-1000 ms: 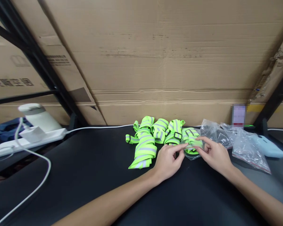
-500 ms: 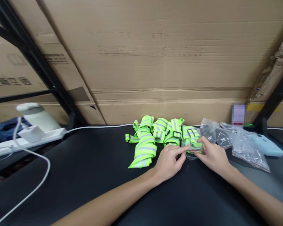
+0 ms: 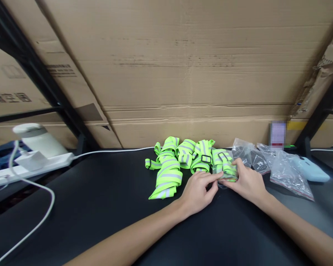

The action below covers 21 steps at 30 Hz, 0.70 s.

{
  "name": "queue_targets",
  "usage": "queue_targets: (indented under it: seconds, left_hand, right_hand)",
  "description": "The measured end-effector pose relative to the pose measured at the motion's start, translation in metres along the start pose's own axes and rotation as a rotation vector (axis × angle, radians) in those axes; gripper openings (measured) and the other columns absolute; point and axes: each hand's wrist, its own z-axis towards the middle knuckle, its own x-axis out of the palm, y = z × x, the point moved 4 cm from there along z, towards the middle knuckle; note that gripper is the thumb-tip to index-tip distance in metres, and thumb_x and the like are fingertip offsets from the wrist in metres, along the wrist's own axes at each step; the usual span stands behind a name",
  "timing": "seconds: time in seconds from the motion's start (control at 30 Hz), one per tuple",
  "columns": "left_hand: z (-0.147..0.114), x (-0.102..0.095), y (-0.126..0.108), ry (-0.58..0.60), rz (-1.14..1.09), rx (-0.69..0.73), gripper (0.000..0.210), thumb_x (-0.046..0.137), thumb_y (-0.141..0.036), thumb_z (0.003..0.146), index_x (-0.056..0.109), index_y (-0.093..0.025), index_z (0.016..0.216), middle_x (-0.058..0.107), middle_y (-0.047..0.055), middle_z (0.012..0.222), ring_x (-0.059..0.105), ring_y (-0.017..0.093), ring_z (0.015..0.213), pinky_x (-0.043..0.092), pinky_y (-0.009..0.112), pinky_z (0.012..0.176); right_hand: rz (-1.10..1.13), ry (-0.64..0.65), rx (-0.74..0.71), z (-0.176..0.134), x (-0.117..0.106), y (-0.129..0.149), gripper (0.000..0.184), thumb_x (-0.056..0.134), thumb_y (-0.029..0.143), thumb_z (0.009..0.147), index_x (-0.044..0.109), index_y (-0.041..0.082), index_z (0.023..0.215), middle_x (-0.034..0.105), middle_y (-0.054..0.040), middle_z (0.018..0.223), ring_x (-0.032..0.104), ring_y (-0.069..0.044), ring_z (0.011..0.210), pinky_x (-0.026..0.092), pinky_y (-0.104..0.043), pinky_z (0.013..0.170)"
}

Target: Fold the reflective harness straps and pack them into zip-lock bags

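Note:
A clear plastic zip bag (image 3: 229,170) with a folded neon-green reflective strap (image 3: 221,157) and its black buckle inside lies on the black table (image 3: 100,214). My right hand (image 3: 248,181) grips the bag's right side, thumb along the near edge and fingers over the top. My left hand (image 3: 200,190) has its index finger pressed on the bag's near left edge, with the thumb close below; both hold that edge. Left of the bag lie more reflective straps: a bundle with a black buckle (image 3: 204,157), a small roll (image 3: 186,151), and a long coiled one (image 3: 169,171).
Several clear bags (image 3: 288,171) lie to the right, beside a light blue object (image 3: 312,169). A white power strip (image 3: 52,162), a pale bottle (image 3: 43,140) and a white cable (image 3: 51,203) are at the left. Cardboard (image 3: 166,74) stands behind the table.
My right thumb has slid left along the bag's near edge, closer to my left fingertip. The near edge now looks folded in. The view has shifted slightly.

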Motion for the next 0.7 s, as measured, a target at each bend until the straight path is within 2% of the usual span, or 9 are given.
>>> queue_targets:
  seconds: [0.17, 0.4, 0.57, 0.7]
  left_hand:
    - [-0.0001, 0.0015, -0.0001, 0.021, -0.011, 0.014, 0.036, 0.049, -0.023, 0.098, 0.073, -0.024, 0.125, 0.065, 0.001, 0.067, 0.058, 0.017, 0.067, 0.047, 0.031, 0.075]
    - [0.0, 0.0016, -0.0001, 0.044, 0.008, 0.011, 0.038, 0.049, -0.019, 0.096, 0.073, -0.023, 0.125, 0.067, 0.001, 0.071, 0.059, 0.017, 0.068, 0.047, 0.03, 0.074]
    - [-0.0001, 0.0027, -0.0003, 0.048, 0.003, 0.055, 0.038, 0.047, -0.019, 0.097, 0.073, -0.023, 0.125, 0.062, 0.001, 0.068, 0.059, 0.018, 0.069, 0.048, 0.031, 0.075]
    - [-0.0003, 0.0014, -0.0007, 0.045, 0.003, 0.037, 0.038, 0.047, -0.018, 0.096, 0.072, -0.024, 0.124, 0.065, 0.001, 0.071, 0.06, 0.018, 0.07, 0.048, 0.031, 0.075]
  right_hand:
    - [-0.084, 0.036, 0.005, 0.0004, 0.0053, 0.0014, 0.056, 0.058, 0.071, 0.081, 0.048, 0.023, 0.106, 0.076, -0.0067, 0.074, 0.075, -0.034, 0.065, 0.027, -0.029, 0.048]
    - [-0.016, 0.064, 0.014, 0.0002, -0.0002, 0.0005, 0.062, 0.055, 0.079, 0.079, 0.049, 0.024, 0.105, 0.076, -0.0061, 0.074, 0.076, -0.035, 0.068, 0.027, -0.029, 0.05]
    - [-0.077, 0.09, 0.019, -0.0002, 0.0057, 0.0001, 0.053, 0.055, 0.069, 0.083, 0.05, 0.022, 0.106, 0.074, -0.0069, 0.072, 0.075, -0.036, 0.067, 0.026, -0.029, 0.049]
    - [-0.043, 0.122, 0.044, 0.001, 0.0054, -0.0009, 0.056, 0.057, 0.07, 0.083, 0.051, 0.022, 0.109, 0.073, -0.0065, 0.073, 0.074, -0.034, 0.068, 0.027, -0.029, 0.049]
